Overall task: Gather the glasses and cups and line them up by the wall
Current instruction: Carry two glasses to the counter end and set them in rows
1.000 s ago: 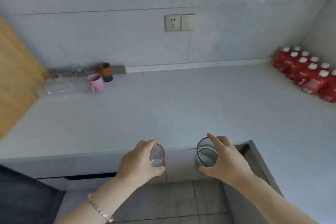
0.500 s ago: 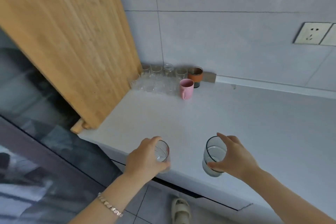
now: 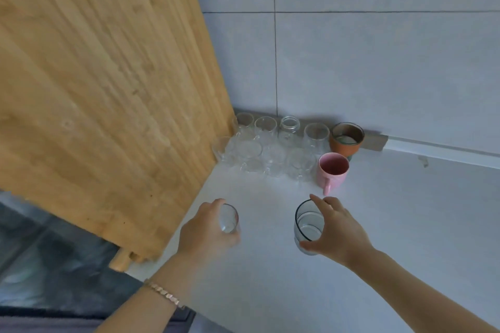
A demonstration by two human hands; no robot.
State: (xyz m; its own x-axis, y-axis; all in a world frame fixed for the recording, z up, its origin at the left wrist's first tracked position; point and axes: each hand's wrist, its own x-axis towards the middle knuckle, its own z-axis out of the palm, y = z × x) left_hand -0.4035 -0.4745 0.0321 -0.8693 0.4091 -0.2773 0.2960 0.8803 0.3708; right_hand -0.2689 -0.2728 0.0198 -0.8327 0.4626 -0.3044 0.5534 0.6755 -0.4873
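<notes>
My left hand (image 3: 207,230) grips a small clear glass (image 3: 229,218) above the white counter (image 3: 392,224). My right hand (image 3: 342,230) holds a larger dark-rimmed glass (image 3: 307,224) by its rim and side. Both glasses are over the counter, short of the corner. Against the grey tiled wall stand several clear glasses (image 3: 266,140) in two rows, with a glass jar (image 3: 289,128) among them. A brown cup (image 3: 346,139) ends the back row on the right, and a pink mug (image 3: 332,170) ends the front row.
A big wooden board (image 3: 102,84) leans over the counter's left edge and borders the glasses. A dark floor area (image 3: 48,273) lies below left. A grey strip (image 3: 377,142) runs along the wall's foot behind the brown cup.
Both hands have carried their glasses forward over the counter, closer to the rows at the wall. The view has swung left and moved in on the corner.
</notes>
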